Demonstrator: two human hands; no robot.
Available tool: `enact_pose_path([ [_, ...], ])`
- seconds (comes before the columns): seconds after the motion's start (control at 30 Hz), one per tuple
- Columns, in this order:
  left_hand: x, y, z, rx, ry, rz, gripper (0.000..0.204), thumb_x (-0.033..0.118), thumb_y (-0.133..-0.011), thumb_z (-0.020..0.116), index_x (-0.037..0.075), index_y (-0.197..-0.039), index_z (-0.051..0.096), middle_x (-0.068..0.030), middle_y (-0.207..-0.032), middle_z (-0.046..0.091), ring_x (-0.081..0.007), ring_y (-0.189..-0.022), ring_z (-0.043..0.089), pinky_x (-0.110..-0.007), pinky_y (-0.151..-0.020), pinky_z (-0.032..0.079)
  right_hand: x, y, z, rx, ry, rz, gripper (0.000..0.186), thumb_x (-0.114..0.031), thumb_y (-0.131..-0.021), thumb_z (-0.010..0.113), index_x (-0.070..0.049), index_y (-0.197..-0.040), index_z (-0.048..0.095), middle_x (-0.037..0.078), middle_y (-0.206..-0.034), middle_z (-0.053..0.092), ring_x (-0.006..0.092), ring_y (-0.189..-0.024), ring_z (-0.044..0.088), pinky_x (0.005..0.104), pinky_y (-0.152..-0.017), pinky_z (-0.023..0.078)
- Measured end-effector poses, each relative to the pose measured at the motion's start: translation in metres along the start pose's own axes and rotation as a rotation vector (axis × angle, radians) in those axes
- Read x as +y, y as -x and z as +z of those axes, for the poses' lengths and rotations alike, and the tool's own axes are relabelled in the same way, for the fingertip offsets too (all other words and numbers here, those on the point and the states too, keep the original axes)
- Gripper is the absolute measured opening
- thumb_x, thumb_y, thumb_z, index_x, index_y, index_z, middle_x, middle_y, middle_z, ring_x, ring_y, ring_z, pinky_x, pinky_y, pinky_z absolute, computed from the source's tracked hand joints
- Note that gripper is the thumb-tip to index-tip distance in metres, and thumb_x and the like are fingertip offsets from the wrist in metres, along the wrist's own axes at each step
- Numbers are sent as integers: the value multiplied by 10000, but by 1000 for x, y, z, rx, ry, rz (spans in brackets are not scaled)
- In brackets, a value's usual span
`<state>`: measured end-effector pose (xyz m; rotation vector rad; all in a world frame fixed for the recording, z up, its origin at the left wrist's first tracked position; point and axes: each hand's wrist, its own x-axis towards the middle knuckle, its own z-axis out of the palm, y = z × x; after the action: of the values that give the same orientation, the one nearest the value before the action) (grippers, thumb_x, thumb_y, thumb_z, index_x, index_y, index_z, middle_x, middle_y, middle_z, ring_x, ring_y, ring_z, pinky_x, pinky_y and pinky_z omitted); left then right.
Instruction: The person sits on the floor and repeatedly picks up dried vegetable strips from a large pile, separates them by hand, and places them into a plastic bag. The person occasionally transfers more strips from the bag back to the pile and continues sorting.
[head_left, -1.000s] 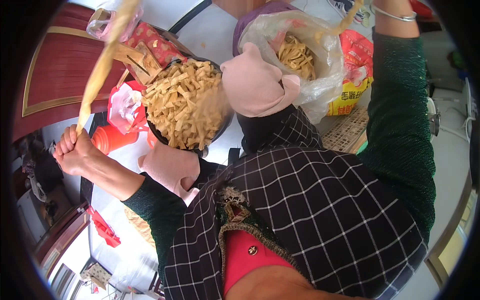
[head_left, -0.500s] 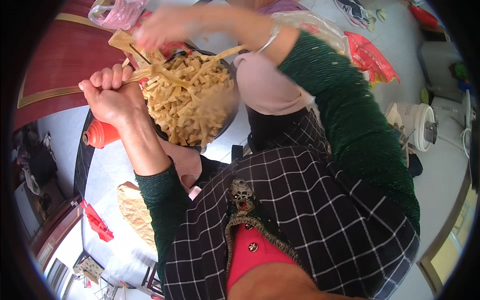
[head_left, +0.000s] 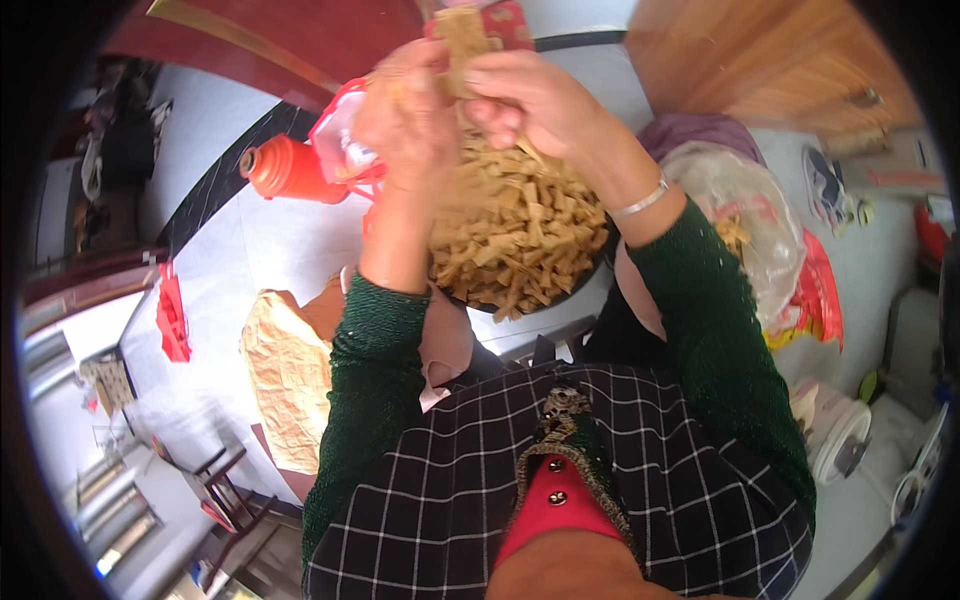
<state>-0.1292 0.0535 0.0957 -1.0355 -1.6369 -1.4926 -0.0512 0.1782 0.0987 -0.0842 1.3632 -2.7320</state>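
A dark round basin [head_left: 578, 292] between my knees holds a heap of tan, short folded strips [head_left: 530, 225] that look like tofu skin. Both my hands are raised over its far side, close together. My right hand [head_left: 535, 100] has its fingers closed in a pinch, and a tan strip [head_left: 540, 155] hangs below them. My left hand [head_left: 410, 120] is smeared by motion, so its fingers and anything in them do not show clearly. Just beyond the fingers is a flat tan piece [head_left: 463, 40], in front of a red patterned surface [head_left: 508, 25].
An orange-red flask [head_left: 290, 170] lies left of the basin beside a red-and-white plastic bag [head_left: 345, 130]. Crumpled brown paper [head_left: 285, 370] is on the floor at left. To the right are a large clear plastic bag [head_left: 745, 205], a red bag [head_left: 820, 290] and a white bucket [head_left: 840, 435].
The head view has turned, bringing the basin toward the middle. Earlier my left fist gripped a stretched strip while my right hand was blurred; now the hands are together and the left is blurred.
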Motion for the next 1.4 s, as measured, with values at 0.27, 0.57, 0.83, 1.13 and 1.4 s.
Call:
enact_pose_path([
  [0.27, 18, 41, 0, -303, 409, -728, 369, 248, -1007, 448, -21, -1190, 621, -153, -1232, 598, -221, -1125, 562, -327, -966, 435, 38, 7, -7, 307, 1395, -475, 270, -220, -921, 581, 31, -1015, 560, 214, -744, 622, 341, -594, 625, 394, -540, 487],
  [0.57, 9, 14, -15, -657, -154, -722, 222, 12, -757, 598, 10, -967, 670, -112, -1089, 625, -187, -939, 613, -272, -722, 485, 34, 0, -15, 277, 581, -94, 321, -293, -964, 530, -29, -782, 553, 59, -531, 486, 185, -410, 450, 324, -442, 400],
  [0.83, -1, 19, -27, -557, 259, -325, 108, -87, -720, 512, 17, -707, 542, -80, -848, 642, -147, -732, 636, -260, -596, 496, 9, 8, -20, -53, -83, 460, 220, -222, -913, 583, -62, -767, 544, -64, -523, 316, 62, -401, 314, 216, -403, 276],
  [1.13, -12, 20, -28, -537, 291, -965, 104, -4, -797, 516, 5, -756, 611, -15, -657, 589, -70, -533, 513, -212, -488, 434, 10, 8, -6, 131, 688, -72, 170, -146, -865, 674, -16, -967, 632, -65, -556, 419, 3, -469, 346, 181, -415, 265],
  [1.4, -13, 24, -25, -534, -11, -614, 61, 27, -811, 602, -9, -858, 616, -2, -665, 597, -47, -566, 529, -210, -508, 423, 17, 9, -28, -58, -147, 53, 185, -174, -926, 618, -12, -1011, 645, -80, -597, 431, -4, -467, 319, 167, -427, 271],
])
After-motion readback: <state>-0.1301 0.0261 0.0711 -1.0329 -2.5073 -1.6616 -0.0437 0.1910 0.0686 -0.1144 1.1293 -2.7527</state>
